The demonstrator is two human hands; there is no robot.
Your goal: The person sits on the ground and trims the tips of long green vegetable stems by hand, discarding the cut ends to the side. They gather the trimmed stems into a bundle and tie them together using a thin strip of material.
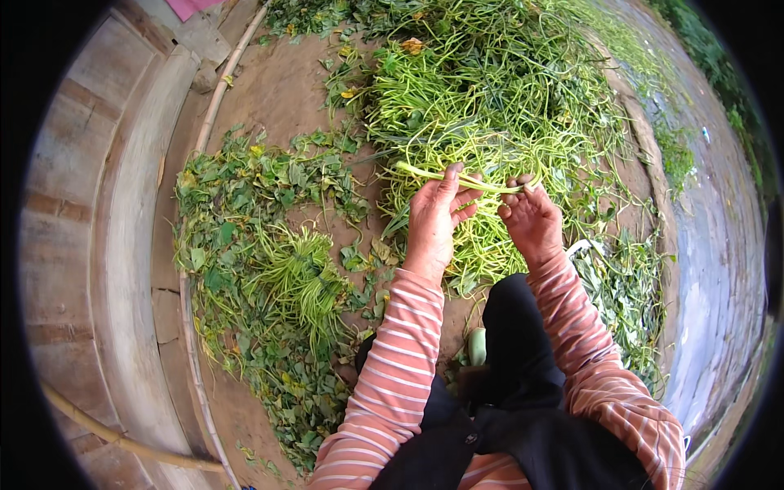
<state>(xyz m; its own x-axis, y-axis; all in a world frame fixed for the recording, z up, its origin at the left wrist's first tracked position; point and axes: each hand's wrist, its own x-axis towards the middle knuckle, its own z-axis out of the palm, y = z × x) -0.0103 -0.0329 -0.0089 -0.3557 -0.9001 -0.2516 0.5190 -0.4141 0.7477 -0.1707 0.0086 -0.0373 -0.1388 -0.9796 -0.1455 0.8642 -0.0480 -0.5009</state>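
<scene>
A small bunch of long green stems point(422, 172) stretches between my two hands. My left hand point(433, 211) grips it near its thick left end, with the thumb on top. My right hand point(531, 214) pinches the same stems farther right, where they bend up and over the fingers. Just beyond and below both hands spreads a large heap of loose green stems point(416, 92), with some leaves among them. To the left, a gathered bundle of stems point(300, 263), bound around its middle, lies on stripped leaves point(226, 245).
Bare earthen floor point(288, 79) shows between the piles. A bamboo pole point(214, 110) runs along the left, beside a wooden plank wall point(79, 147). A pale green rounded object point(476, 346) sits by my knee. Wet paving point(704, 294) lies beyond the right edge.
</scene>
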